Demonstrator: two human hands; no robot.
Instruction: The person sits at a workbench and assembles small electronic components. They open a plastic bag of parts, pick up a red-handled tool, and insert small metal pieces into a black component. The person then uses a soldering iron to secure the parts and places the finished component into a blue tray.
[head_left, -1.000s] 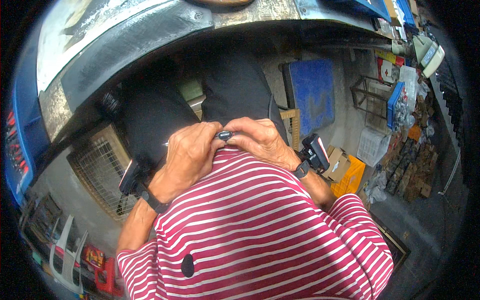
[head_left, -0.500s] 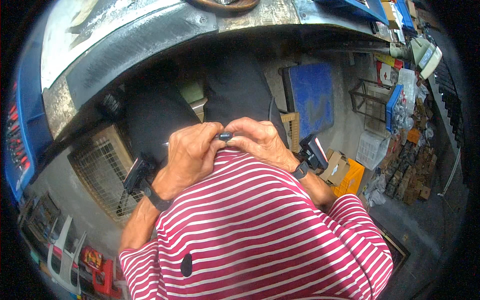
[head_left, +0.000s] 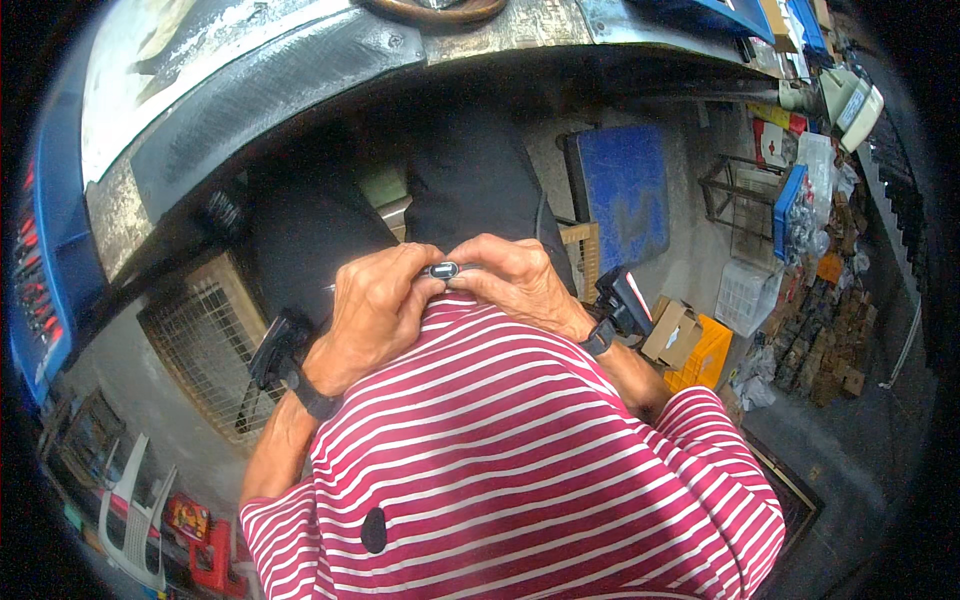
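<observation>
Close in front of my striped shirt, both hands meet at a small dark oval piece (head_left: 443, 270) with a pale rim and a light bar on its face. My left hand (head_left: 372, 305) pinches its left end between thumb and fingers. From the other side my right hand (head_left: 513, 278) grips the right end, fingertips closed on it. Most of the piece lies hidden under the fingertips, so its exact kind does not show. A thin pale tip sticks out beyond the left hand's outer edge. Each wrist wears a dark strap carrying a small black device.
Beyond my knees runs a worn metal-edged workbench (head_left: 290, 95). At far left stands a blue bin (head_left: 75, 235) with red-handled items. A blue panel (head_left: 622, 195), an orange crate (head_left: 703, 355) and a cardboard box (head_left: 673, 333) stand at right. A wire-mesh frame (head_left: 210, 330) leans at left.
The small piece has turned between my fingertips, so its face with the light bar now shows. Both hands have shifted very slightly left.
</observation>
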